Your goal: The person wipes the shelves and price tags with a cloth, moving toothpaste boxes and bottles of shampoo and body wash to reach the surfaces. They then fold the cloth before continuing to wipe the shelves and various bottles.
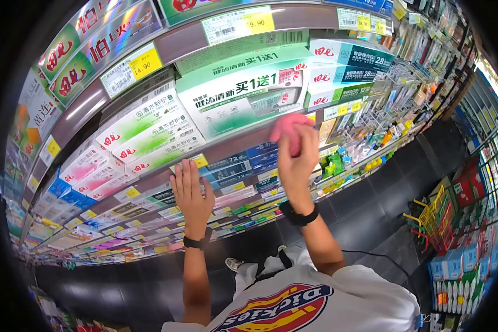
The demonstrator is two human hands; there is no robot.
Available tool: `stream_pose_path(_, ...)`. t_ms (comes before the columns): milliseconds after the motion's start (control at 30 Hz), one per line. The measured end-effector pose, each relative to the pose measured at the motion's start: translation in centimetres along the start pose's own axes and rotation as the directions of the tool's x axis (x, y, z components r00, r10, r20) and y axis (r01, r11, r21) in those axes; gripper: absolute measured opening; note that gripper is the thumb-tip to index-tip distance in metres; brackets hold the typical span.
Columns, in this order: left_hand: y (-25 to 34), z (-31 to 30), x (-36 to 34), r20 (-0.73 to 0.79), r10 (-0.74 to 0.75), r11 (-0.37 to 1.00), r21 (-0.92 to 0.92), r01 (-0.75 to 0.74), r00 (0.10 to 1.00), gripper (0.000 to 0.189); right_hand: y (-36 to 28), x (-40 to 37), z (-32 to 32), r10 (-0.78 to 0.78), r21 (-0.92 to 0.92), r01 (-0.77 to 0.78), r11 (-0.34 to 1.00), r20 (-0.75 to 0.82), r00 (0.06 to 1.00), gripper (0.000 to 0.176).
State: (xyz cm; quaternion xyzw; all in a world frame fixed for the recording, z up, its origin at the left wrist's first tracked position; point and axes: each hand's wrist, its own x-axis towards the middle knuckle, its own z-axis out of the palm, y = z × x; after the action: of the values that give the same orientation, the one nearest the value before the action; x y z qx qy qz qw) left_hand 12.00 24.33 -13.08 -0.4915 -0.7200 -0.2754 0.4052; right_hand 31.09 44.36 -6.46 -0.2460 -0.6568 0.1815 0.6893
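Note:
My right hand (pixel 299 159) is closed around a crumpled pink cloth (pixel 289 131), held up at the shelf's front edge (pixel 235 138) below a large green and white toothpaste box (pixel 243 91). Farther left, my left hand (pixel 191 191) rests with its fingers stretched out against the shelf edge, beside a yellow price tag (pixel 200 160). White and green toothpaste boxes (pixel 152 130) are stacked above it. Both wrists wear black bands.
Teal toothpaste boxes (pixel 346 58) stand to the right on the same shelf. Hanging packets (pixel 393 94) fill the rack beyond. A yellow and red shopping basket (pixel 434 218) is on the dark tiled floor (pixel 365 188) at right, near blue boxes (pixel 462 260).

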Motion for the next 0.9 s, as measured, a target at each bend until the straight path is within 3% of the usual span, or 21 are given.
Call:
stream_pose_path(200, 0.9, 0.1, 0.0, -0.005, -0.032, 0.999, 0.02, 0.032, 0.999, 0.067, -4.3, -4.2, 3.3, -0.137, 0.232, 0.079, 0.969, 0.244, 0.96, 0.033)
stream_pose_path(300, 0.2, 0.1, -0.4, 0.017, -0.013, 1.0, 0.023, 0.012, 1.0, 0.067, -2.6, -2.2, 1.1, -0.076, 0.175, 0.017, 0.984, 0.334, 0.94, 0.028)
stream_pose_path(533, 1.1, 0.7, -0.6, -0.038, -0.034, 0.999, 0.034, 0.036, 0.999, 0.069, 4.4, 3.2, -4.1, 0.0, -0.067, -0.003, 0.998, -0.035, 0.999, 0.029)
stream_pose_path(633, 0.9, 1.4, -0.5, -0.078, -0.053, 0.998, 0.024, 0.055, 0.996, 0.069, 3.3, 1.9, -2.5, 0.02, -0.02, -0.021, 1.0, -0.048, 0.999, 0.031)
stream_pose_path(733, 1.2, 2.2, -0.6, -0.105, -0.056, 0.998, 0.011, 0.057, 0.993, 0.068, 2.4, 0.1, -1.6, -0.096, 0.127, 0.078, 0.989, 0.143, 0.985, 0.032)
stream_pose_path(833, 0.8, 2.5, -0.9, -0.106, -0.045, 0.998, 0.028, 0.048, 0.993, 0.069, 2.7, 0.3, -2.2, -0.168, 0.081, 0.154, 0.985, 0.219, 0.961, 0.029)
stream_pose_path(900, 0.9, 2.6, -0.8, -0.121, -0.049, 0.998, 0.029, 0.053, 0.991, 0.069, 4.8, 1.8, -3.5, -0.162, 0.01, 0.162, 0.987, 0.138, 0.977, 0.028)
